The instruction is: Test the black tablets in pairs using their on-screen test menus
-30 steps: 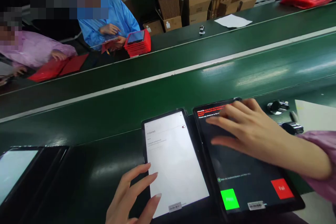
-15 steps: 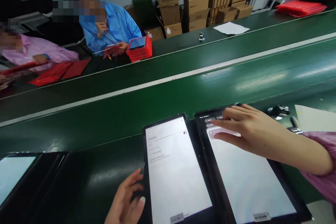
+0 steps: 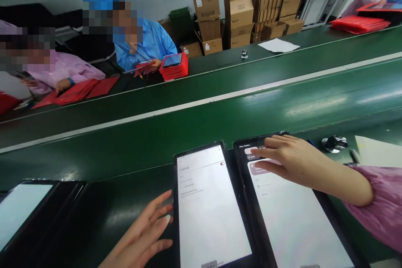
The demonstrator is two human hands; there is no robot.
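Two tablets with lit white screens lie side by side in front of me. The middle tablet (image 3: pixel 210 217) shows a page headed "Internet" with a switch at its upper right. My left hand (image 3: pixel 150 230) is beside its left edge, fingers apart and holding nothing. Over the top of the right tablet (image 3: pixel 295 222) is my right hand (image 3: pixel 282 155), its index finger stretched to a button near the upper left of the screen. The thumb is spread below that finger. Rows of buttons and a pale panel show there, partly covered by the hand.
Another lit tablet (image 3: pixel 21 213) lies at the far left. A green conveyor belt (image 3: pixel 188 121) runs across ahead. Beyond it, a person in blue (image 3: pixel 150 42) sits by stacked red sleeves (image 3: pixel 174 69). A metal fitting (image 3: pixel 334 144) and paper (image 3: pixel 380 150) lie at right; cardboard boxes (image 3: pixel 240 12) stand behind.
The view has shifted slightly. One button under my right index finger has turned pale, and text lines have appeared on the right tablet's screen. My left hand's fingers have straightened.
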